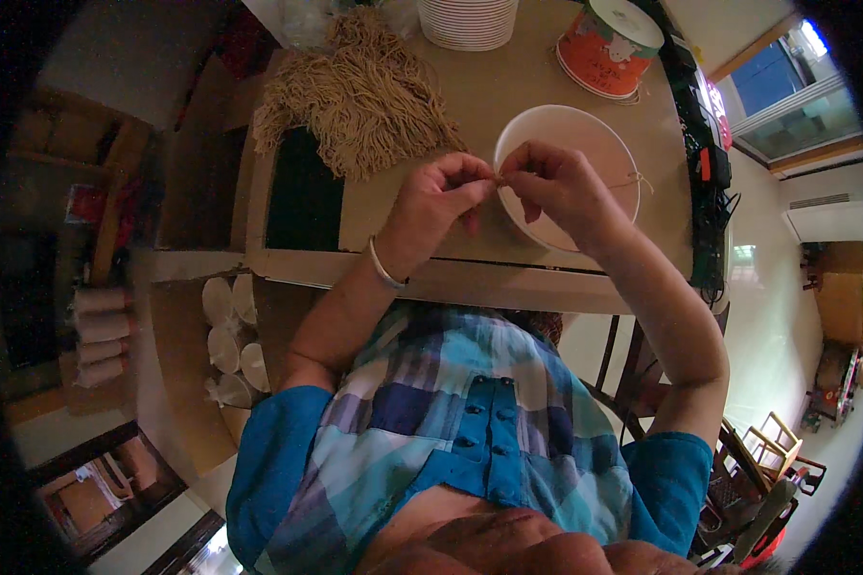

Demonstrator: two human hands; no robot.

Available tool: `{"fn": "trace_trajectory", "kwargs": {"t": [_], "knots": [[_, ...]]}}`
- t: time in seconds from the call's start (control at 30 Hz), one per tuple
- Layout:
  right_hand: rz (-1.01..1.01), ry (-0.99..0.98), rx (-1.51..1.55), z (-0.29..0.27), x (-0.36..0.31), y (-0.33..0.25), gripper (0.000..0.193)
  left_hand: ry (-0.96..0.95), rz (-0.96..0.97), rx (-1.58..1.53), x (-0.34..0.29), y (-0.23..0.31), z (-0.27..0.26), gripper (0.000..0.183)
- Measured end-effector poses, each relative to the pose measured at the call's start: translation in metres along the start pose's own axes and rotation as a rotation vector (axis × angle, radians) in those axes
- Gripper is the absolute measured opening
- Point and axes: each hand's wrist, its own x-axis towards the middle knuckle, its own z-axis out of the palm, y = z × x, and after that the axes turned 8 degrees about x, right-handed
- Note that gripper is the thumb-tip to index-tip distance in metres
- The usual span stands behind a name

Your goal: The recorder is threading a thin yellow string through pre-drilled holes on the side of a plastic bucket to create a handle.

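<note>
My left hand (433,196), with a light-coloured bangle (385,266) on its wrist, is closed in a pinch. Its fingertips meet those of my right hand (554,184), also pinching, at the left rim of a white round tub (616,144). Both hands grip a thin tan string (631,180), which shows again at the tub's right side, where its end pokes past the rim. The exact spot between the fingertips is too small to make out. A big heap of tan strings (364,101) lies to the left of my left hand.
A stack of white tubs (468,21) stands at the far side of the table (508,81). Right of it is an orange printed tub (609,53) with a pale top. Dark cables and a power strip (711,172) line the right edge. A carton of white cups (222,350) sits lower left.
</note>
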Motion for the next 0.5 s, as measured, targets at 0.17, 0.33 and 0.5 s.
{"fn": "trace_trajectory", "kwargs": {"t": [0.17, 0.33, 0.5], "knots": [[-0.072, 0.056, 0.010, -0.001, -0.002, 0.002, 0.010, -0.017, -0.071, -0.235, 0.005, -0.010, -0.002, 0.017], [-0.068, 0.041, 0.020, -0.002, -0.004, 0.003, 0.011, -0.035, -0.061, -0.313, 0.007, -0.015, -0.003, 0.017], [-0.126, 0.010, -0.052, -0.002, 0.000, 0.009, 0.013, -0.060, -0.078, -0.362, 0.008, -0.014, -0.002, 0.015]]}}
